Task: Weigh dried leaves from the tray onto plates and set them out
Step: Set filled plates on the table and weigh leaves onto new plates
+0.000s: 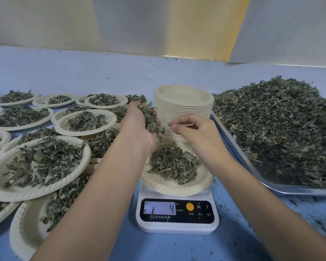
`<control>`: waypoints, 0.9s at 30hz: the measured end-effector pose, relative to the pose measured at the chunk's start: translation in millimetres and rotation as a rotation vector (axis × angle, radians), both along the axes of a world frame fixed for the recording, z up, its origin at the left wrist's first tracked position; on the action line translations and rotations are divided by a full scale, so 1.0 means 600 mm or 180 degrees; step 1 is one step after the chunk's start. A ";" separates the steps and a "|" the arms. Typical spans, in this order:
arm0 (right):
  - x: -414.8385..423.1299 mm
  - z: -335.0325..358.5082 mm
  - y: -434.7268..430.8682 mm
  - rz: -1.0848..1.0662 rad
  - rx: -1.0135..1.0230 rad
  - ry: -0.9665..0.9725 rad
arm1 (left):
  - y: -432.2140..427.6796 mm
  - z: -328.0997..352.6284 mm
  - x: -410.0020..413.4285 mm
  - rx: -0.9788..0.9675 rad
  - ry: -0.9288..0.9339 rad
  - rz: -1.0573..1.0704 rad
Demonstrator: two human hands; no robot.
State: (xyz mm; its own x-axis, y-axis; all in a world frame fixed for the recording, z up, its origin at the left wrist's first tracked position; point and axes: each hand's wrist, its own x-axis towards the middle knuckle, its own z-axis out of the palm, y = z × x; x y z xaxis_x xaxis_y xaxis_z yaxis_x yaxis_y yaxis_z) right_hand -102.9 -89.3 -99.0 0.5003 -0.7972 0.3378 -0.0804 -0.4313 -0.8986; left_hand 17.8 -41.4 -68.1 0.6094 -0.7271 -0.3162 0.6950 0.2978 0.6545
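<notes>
Head view: on the scale [177, 213] sits a plate [169, 187] bearing a heap of dried leaves [173, 162]; the display reads 4. Above the scale, the left grip [137, 125] cups a handful of leaves [150, 119]. The right grip [192, 132] hovers beside it, fingers curled; whether it pinches anything I cannot tell. Right of the scale lies the heaped tray [290, 190]; left of the scale, filled plates [36, 166].

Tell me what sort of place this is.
Probably a small herb-packing workroom: a metal tray heaped with dried leaves, a digital scale under a plate, and many filled plates set out alongside.
</notes>
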 end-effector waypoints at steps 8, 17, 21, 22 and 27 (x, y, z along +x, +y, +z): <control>0.005 0.012 0.021 0.0511 -0.0294 -0.0390 | -0.016 -0.008 -0.019 0.0133 -0.0167 -0.0124; 0.006 0.011 0.026 0.0207 -0.0472 -0.0378 | -0.020 -0.017 -0.052 0.0291 -0.0659 0.0070; 0.006 0.009 0.026 0.0175 -0.0553 -0.0328 | -0.019 -0.020 -0.056 0.0352 -0.0996 0.0122; 0.006 0.010 0.026 0.0163 -0.0589 -0.0334 | -0.020 -0.019 -0.058 0.0325 -0.0989 0.0087; 0.005 0.012 0.024 0.0081 -0.0585 -0.0471 | -0.017 -0.015 -0.056 0.0241 -0.0813 -0.0061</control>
